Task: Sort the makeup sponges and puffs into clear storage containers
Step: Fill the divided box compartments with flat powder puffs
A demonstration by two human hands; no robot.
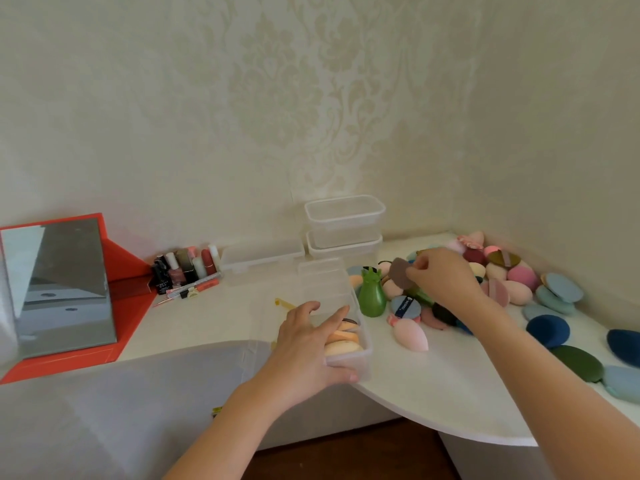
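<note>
The right hand (443, 277) pinches a brown puff (398, 271) by its edge between thumb and fingertips, raised just over the left end of the pile (512, 282); the left hand (308, 344) lies on the open box (349, 363) at the near table edge, fingers fairly straight across its top, thumb along the near wall, holding nothing.

The step looks like carrying the puff left to the box; peach puffs (343, 346) already lie stacked in its near end, so the brown one likely goes flat in the free far part, or in another box if the sort is by colour; which rule applies I cannot tell. To do it well, keep the pinch light on the rim so the puff hangs flat; lift the left fingers off the opening first, since they cover part of it; keep that hand steadying the wall, as the box sits close to the edge of the table (450, 393).

A green holder (372, 296) stands upright just beside the box on the right, straight in the path; pass over it or on its far side, or it may tip. A pink sponge (412, 336) lies near it. Two stacked boxes (344, 223) stand far, against the wall; a flat lidded box (261, 256) left of them; polishes (183, 270) and a mirror (65, 282) far left, well apart.
</note>
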